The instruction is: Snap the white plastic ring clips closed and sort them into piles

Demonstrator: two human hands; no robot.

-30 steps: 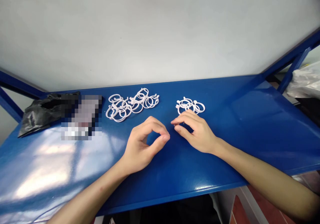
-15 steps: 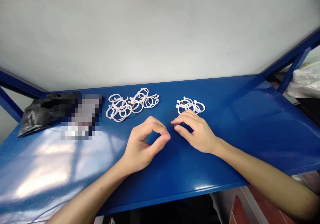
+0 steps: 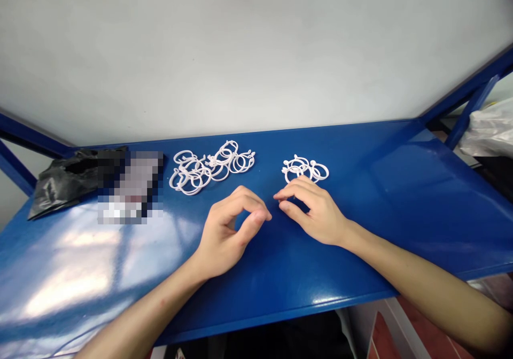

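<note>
Left hand (image 3: pixel 230 233), right hand (image 3: pixel 315 209) — curled near white rings (image 3: pixel 211 160) (two clusters).

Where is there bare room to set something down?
Widest: right of the small ring cluster, behind the right forearm. Also between it and the left forearm, to the front edge. Crowded: back left, with black bag, pixelated item and large ring cluster.

We've got a glossy blue tabletop (image 3: pixel 380 177). On it we see: larger white ring pile (image 3: pixel 216 161), smaller white ring pile (image 3: pixel 305 162) right of it, black bag (image 3: pixel 60 182) far left, pixelated item (image 3: pixel 138 180) beside the bag.
</note>
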